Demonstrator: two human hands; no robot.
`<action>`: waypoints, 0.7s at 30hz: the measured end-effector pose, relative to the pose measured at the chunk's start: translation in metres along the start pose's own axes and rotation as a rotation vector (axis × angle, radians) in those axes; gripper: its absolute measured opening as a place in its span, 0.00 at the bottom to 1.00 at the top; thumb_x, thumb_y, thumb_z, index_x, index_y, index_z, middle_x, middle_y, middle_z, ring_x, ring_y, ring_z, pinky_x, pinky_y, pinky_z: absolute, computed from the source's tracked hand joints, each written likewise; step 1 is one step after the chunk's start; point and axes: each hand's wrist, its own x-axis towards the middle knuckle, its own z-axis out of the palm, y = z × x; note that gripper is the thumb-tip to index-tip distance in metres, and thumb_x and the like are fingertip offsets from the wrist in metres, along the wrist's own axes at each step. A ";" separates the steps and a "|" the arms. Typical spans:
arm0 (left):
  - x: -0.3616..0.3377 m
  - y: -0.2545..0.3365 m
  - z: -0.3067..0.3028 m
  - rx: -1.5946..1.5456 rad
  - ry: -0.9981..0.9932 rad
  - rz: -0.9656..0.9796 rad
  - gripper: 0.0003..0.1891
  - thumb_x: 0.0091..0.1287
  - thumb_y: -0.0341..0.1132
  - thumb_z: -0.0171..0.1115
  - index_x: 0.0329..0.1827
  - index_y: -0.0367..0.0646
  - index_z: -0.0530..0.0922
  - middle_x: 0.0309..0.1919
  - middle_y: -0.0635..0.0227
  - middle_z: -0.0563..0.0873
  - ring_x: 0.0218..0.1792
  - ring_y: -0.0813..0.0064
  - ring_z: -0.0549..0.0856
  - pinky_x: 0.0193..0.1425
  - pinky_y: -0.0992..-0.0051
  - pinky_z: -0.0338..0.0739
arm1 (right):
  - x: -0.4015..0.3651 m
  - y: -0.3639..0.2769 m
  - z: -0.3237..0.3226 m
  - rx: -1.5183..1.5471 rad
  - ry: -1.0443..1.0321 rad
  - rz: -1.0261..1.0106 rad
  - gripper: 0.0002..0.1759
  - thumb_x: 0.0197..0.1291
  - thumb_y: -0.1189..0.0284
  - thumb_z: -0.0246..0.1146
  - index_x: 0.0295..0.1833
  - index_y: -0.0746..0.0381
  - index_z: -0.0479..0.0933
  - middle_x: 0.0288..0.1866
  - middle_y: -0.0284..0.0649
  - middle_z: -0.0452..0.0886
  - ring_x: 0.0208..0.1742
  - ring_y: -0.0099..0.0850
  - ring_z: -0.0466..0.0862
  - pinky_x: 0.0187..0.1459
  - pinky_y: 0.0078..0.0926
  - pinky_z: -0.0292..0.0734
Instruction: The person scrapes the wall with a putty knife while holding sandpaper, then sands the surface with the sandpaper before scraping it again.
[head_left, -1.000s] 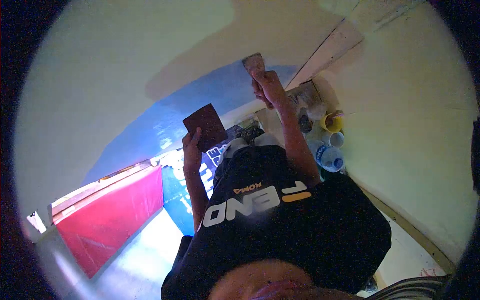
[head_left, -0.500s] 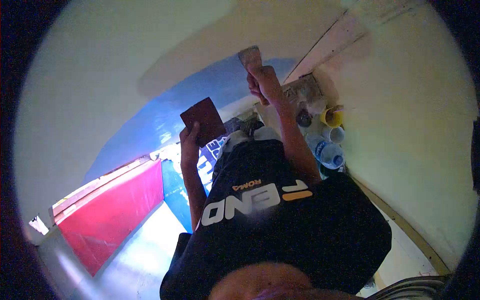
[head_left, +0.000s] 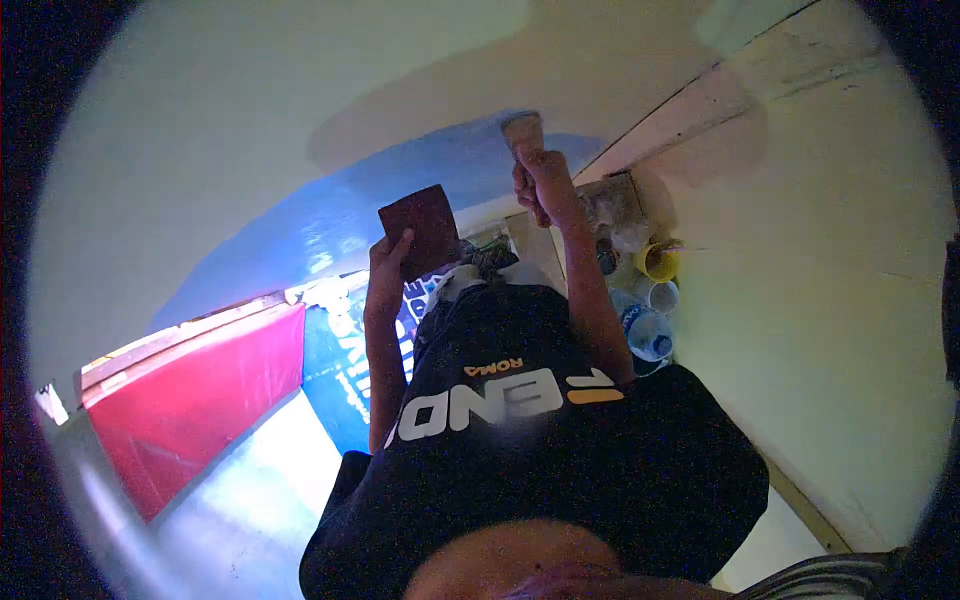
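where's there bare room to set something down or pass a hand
Bare: the pale floor between the red panel and black T-shirt. A hand could likely pass between the brown square pad and the scraper. Crowded: by the right wall, with the water bottle, white cup and yellow cup.

Black T-shirt (head_left: 545, 455), large white lettering (head_left: 530, 394), small orange "ROMA" (head_left: 493, 367), bare forearms (head_left: 592, 290).
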 end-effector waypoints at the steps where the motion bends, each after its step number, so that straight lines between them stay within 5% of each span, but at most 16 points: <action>1: 0.003 0.002 0.004 0.010 0.024 -0.011 0.17 0.67 0.40 0.57 0.49 0.35 0.76 0.40 0.63 0.83 0.39 0.72 0.84 0.47 0.71 0.78 | 0.004 -0.003 -0.003 -0.002 -0.004 -0.012 0.28 0.61 0.49 0.59 0.19 0.60 0.67 0.11 0.30 0.64 0.10 0.20 0.62 0.12 0.20 0.55; 21: 0.017 -0.001 0.005 -0.029 -0.001 -0.009 0.20 0.66 0.43 0.58 0.51 0.34 0.75 0.40 0.62 0.83 0.39 0.72 0.84 0.45 0.72 0.78 | 0.005 -0.008 -0.001 0.021 0.068 -0.033 0.29 0.61 0.49 0.58 0.17 0.61 0.67 0.11 0.31 0.63 0.09 0.20 0.60 0.11 0.20 0.53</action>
